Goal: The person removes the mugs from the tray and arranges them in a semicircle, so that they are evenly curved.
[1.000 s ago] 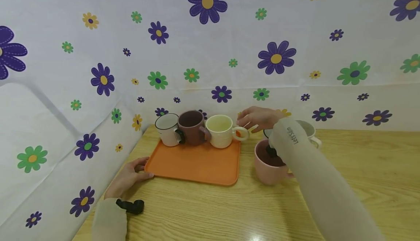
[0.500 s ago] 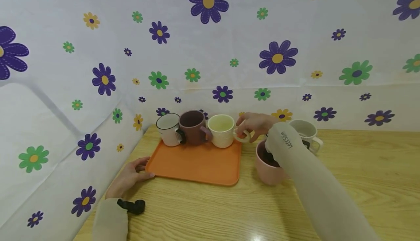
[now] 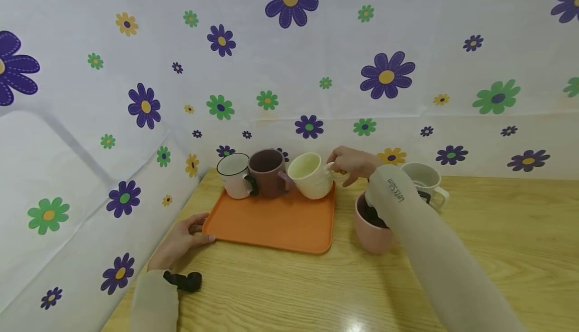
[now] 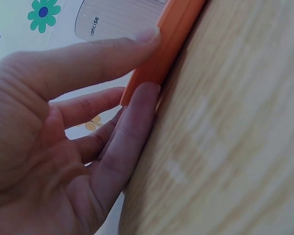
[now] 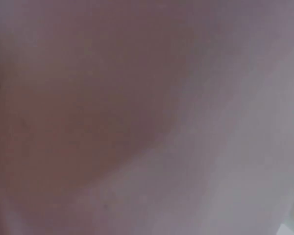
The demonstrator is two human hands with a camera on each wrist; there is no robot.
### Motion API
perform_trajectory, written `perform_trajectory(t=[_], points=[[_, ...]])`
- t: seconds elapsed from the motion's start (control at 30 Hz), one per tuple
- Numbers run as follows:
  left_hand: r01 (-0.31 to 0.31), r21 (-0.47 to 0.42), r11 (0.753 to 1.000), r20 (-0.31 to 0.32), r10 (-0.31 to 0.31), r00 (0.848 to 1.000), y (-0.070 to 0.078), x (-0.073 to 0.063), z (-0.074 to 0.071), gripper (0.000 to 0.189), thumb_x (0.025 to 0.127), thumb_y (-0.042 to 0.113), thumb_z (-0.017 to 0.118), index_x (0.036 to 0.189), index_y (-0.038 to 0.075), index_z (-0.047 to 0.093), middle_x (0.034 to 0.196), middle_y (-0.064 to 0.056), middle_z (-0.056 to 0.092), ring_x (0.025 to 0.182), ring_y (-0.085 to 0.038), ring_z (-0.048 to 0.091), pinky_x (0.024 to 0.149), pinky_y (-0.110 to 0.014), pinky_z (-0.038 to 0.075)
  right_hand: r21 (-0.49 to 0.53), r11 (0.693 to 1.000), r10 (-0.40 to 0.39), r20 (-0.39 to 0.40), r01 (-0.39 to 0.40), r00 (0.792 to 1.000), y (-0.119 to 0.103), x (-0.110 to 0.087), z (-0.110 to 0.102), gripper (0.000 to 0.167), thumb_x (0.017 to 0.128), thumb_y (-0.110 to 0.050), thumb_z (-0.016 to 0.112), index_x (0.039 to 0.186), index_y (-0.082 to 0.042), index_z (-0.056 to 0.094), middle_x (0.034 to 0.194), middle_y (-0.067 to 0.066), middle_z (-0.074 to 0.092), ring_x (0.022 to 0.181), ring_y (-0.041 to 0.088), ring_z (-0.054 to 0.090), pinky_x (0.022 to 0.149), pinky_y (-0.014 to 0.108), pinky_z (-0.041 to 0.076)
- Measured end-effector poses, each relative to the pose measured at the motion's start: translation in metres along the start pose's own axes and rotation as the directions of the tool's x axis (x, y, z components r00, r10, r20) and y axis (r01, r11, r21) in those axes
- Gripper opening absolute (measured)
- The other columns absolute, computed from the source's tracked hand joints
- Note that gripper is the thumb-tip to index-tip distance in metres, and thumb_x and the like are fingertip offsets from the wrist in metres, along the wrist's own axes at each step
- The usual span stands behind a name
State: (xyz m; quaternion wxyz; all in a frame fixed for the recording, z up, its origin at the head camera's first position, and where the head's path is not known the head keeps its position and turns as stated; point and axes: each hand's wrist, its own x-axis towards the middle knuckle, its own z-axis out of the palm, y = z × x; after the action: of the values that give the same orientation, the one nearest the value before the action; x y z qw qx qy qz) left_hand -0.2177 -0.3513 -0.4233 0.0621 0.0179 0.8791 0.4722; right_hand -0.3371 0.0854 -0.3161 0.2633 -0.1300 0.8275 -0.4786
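Observation:
My right hand [image 3: 355, 163] grips the handle of a pale yellow mug [image 3: 312, 180] at the tray's back right corner. The mug tilts to the left, its mouth towards the brown mug. My left hand [image 3: 181, 241] holds the front left corner of the orange tray [image 3: 271, 227], thumb and fingers against its rim in the left wrist view. Along the tray's back stand a white mug [image 3: 235, 179] with a black rim and handle and a brown mug [image 3: 268, 176]. The right wrist view is a close blur.
A pink mug [image 3: 373, 234] stands right of the tray, partly under my right forearm. Behind the sleeve is a pale grey mug [image 3: 421, 177], with a black handle [image 3: 424, 196] in front of it. A flowered cloth [image 3: 253, 71] backs the wooden table [image 3: 271, 292].
My right hand has come down to the pale yellow mug's handle, taken hold of it and tipped the mug leftward. The left hand stays at the tray's corner.

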Motion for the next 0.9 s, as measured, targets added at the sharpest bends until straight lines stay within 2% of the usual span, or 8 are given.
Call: perform_trajectory(t=[0.17, 0.3, 0.43, 0.57, 0.7, 0.83, 0.9], points=[[0.006, 0.01, 1.0, -0.006, -0.006, 1.0, 0.0, 0.0, -0.001, 0.076, 0.089, 0.014, 0.079, 0.15, -0.008, 0.04, 0.133, -0.026, 0.059, 0.117, -0.035, 0.06, 0.091, -0.023, 0.046, -0.039, 0.999, -0.035, -0.057, 0.033, 0.998, 0.0, -0.005, -0.003, 0.038, 0.102, -0.007, 0.052, 0.133, 0.012, 0.043, 0.121, 0.021, 0.041, 0.108, 0.034, 0.039, 0.09, 0.052, 0.054], [0.001, 0.027, 1.0, -0.002, -0.001, 1.0, 0.001, -0.002, -0.001, 0.076, 0.089, 0.015, 0.079, 0.149, -0.009, 0.041, 0.134, -0.026, 0.059, 0.117, -0.035, 0.06, 0.095, -0.031, 0.047, -0.064, 0.993, -0.102, -0.111, 0.096, 0.989, -0.003, -0.011, -0.005, 0.03, 0.1, -0.009, 0.057, 0.125, 0.008, 0.051, 0.123, 0.021, 0.048, 0.109, 0.034, 0.045, 0.084, 0.045, 0.057], [-0.011, 0.029, 1.0, -0.001, 0.011, 1.0, 0.003, -0.002, 0.0, 0.076, 0.089, 0.016, 0.079, 0.149, -0.009, 0.04, 0.135, -0.027, 0.057, 0.117, -0.035, 0.06, 0.097, -0.036, 0.047, -0.029, 0.993, -0.122, -0.139, 0.119, 0.983, -0.007, -0.017, -0.007, 0.026, 0.101, -0.009, 0.057, 0.123, 0.005, 0.051, 0.128, 0.021, 0.048, 0.116, 0.037, 0.047, 0.089, 0.046, 0.055], [-0.007, 0.029, 1.0, -0.007, 0.007, 1.0, 0.003, -0.002, -0.001, 0.075, 0.089, 0.016, 0.079, 0.149, -0.009, 0.041, 0.136, -0.026, 0.057, 0.117, -0.035, 0.06, 0.095, -0.032, 0.046, 0.006, 0.994, -0.104, -0.172, 0.107, 0.98, -0.009, -0.022, -0.009, 0.023, 0.102, -0.008, 0.057, 0.12, 0.004, 0.049, 0.136, 0.023, 0.045, 0.124, 0.04, 0.046, 0.097, 0.053, 0.05], [0.009, 0.036, 0.999, -0.014, -0.009, 1.0, 0.002, -0.001, -0.001, 0.075, 0.088, 0.016, 0.079, 0.149, -0.008, 0.042, 0.133, -0.025, 0.06, 0.117, -0.035, 0.06, 0.095, -0.03, 0.046, 0.034, 0.993, -0.106, -0.194, 0.115, 0.975, -0.008, -0.027, -0.012, 0.018, 0.102, -0.008, 0.056, 0.115, 0.003, 0.048, 0.126, 0.021, 0.046, 0.114, 0.036, 0.048, 0.096, 0.054, 0.05], [0.015, 0.035, 0.999, -0.007, -0.015, 1.0, 0.003, -0.001, 0.0, 0.076, 0.089, 0.016, 0.079, 0.15, -0.009, 0.04, 0.131, -0.026, 0.061, 0.118, -0.036, 0.059, 0.101, -0.042, 0.044, 0.03, 0.989, -0.134, -0.213, 0.143, 0.968, -0.007, -0.032, -0.013, 0.016, 0.103, -0.009, 0.055, 0.112, 0.002, 0.048, 0.105, 0.014, 0.043, 0.098, 0.029, 0.045, 0.09, 0.053, 0.053], [0.016, 0.036, 0.999, -0.004, -0.016, 1.0, 0.004, -0.001, 0.0, 0.075, 0.09, 0.015, 0.078, 0.15, -0.009, 0.04, 0.133, -0.026, 0.06, 0.118, -0.036, 0.059, 0.103, -0.047, 0.042, 0.006, 0.988, -0.147, -0.227, 0.152, 0.963, -0.006, -0.033, -0.013, 0.017, 0.103, -0.011, 0.055, 0.113, 0.001, 0.049, 0.098, 0.012, 0.04, 0.092, 0.026, 0.044, 0.085, 0.048, 0.056]])
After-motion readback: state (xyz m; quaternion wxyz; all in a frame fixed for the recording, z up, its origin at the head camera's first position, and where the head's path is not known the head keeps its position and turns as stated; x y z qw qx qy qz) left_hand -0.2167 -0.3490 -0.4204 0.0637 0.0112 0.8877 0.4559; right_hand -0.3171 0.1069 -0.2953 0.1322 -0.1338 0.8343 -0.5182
